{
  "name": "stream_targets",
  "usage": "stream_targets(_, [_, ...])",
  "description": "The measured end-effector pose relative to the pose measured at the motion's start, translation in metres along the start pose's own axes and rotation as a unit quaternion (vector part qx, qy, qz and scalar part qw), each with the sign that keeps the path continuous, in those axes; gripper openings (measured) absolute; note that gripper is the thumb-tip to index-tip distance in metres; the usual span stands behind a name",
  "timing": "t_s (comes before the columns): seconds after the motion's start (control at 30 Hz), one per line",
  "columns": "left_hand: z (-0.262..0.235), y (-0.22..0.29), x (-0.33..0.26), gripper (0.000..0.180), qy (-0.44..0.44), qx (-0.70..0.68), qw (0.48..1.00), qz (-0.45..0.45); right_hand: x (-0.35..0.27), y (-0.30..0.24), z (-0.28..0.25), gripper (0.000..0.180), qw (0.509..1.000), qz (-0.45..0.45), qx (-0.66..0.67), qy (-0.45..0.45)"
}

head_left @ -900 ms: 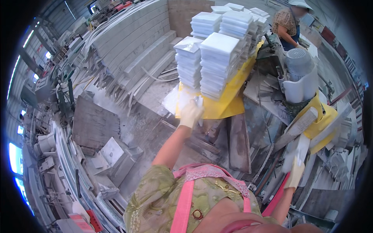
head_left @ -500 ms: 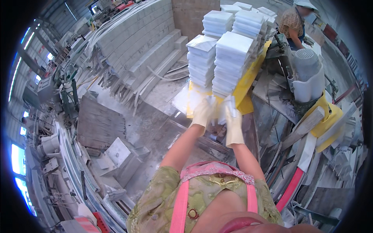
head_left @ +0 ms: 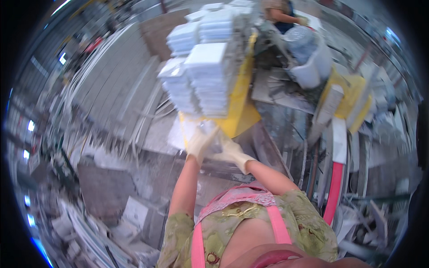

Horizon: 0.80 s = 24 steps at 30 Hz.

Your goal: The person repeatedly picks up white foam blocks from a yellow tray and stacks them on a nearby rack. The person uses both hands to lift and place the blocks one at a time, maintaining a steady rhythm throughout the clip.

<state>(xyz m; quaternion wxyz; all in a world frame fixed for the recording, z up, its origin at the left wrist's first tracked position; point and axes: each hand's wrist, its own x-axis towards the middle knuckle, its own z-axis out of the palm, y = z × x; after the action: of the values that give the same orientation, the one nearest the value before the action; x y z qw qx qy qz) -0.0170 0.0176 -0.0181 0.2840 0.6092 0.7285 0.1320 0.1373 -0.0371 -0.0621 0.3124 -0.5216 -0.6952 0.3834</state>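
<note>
1. Left hand: gloved, raised in front of the body, fingers closed on the lower edge of a white slab lying at the foot of the stacks.
2. Right hand: gloved, just beside the left hand, touching the same slab. The picture is blurred here, so I cannot tell whether its fingers are closed or lie flat.
3. White slab: it rests flat against the yellow pallet, directly below the stacked white tiles.
4. Stacked white tiles: several tall columns stand side by side on the yellow pallet, ahead of both hands.
5. White bucket: it stands to the right of the stacks, well apart from the hands.
6. Another person is at work beyond the stacks, near the bucket.
7. Grey stone offcuts lie on the floor to the left.
</note>
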Motion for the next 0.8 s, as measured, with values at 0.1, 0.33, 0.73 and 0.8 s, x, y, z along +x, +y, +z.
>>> stream_targets(0.1, [-0.006,0.018,-0.017,0.1,0.001,-0.01,1.0,-0.024,0.012,0.022,-0.021,0.098,0.995,-0.025,0.005,-0.097])
stream_targets(0.33, [-0.002,0.025,-0.018,0.096,0.043,0.015,0.999,-0.029,0.037,0.028,-0.034,0.048,0.978,-0.165,-0.116,0.061])
stream_targets(0.73, [-0.003,0.028,-0.021,0.089,0.062,-0.001,0.998,-0.028,0.07,0.025,-0.014,0.05,0.975,-0.039,0.219,-0.008])
stream_targets(0.8, [-0.003,0.027,-0.019,0.089,0.06,0.001,0.998,-0.025,0.074,0.029,-0.016,0.046,0.948,-0.054,0.312,-0.029])
